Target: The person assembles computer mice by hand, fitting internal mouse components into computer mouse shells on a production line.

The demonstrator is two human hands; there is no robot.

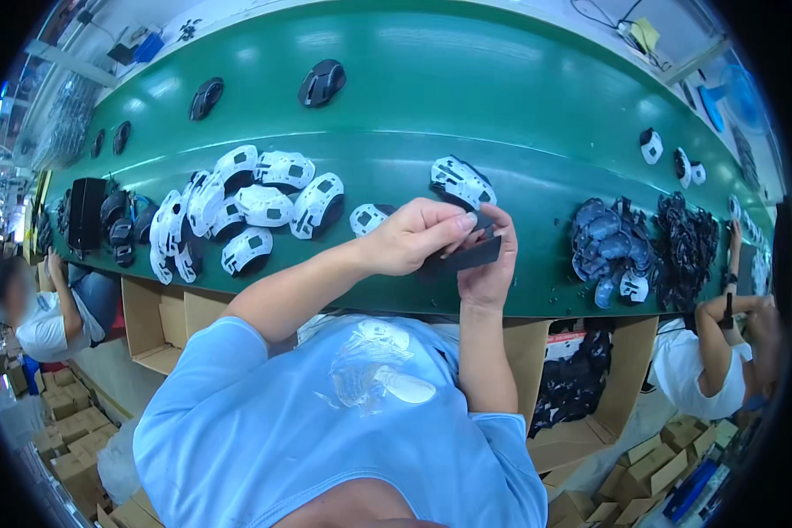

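Both hands meet in front of my chest, over the near edge of the green bench. My right hand (488, 277) is closed around a flat black strip-like piece (479, 255), whose kind I cannot make out. Thumb and fingers of my left hand (414, 236) are pinched together beside it; whatever they grip is hidden. Just beyond the fingertips lies a white-and-black computer mouse shell (463, 182). Another white shell (367, 218) is partly covered by my left hand. Further left sits a cluster of white mouse shells (264, 205).
On the right are piles of dark plastic parts (609, 242) and black pieces (685, 238). Black mice (322, 84) stand on the far side. Below the bench edge, an open carton (629, 378) holds black scraps. One co-worker (713, 352) sits right, another (57, 308) left.
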